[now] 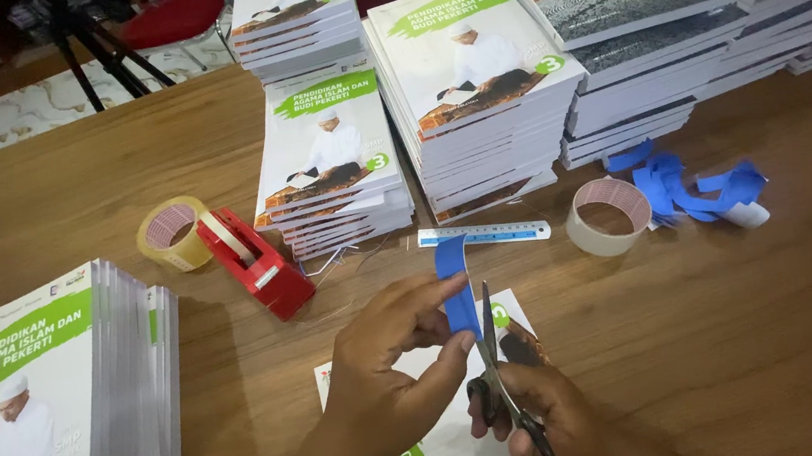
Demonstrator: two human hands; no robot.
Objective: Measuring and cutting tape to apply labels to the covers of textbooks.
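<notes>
Left hand [395,360] pinches blue strip [455,288]; right hand [557,423] grips scissors [502,379] beside it.

Book-packing workroom, wooden table [790,338], textbook stacks [477,90], tape rolls [608,217], tiled floor [11,109]

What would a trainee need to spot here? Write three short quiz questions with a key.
1. True or false: the scissors are in the right hand.
2. What colour is the strip pinched by the left hand?
3. Which lies nearest the ruler: A the dispenser, B the tape roll, C the tripod?

Key: 1 true; 2 blue; 3 B.
</notes>
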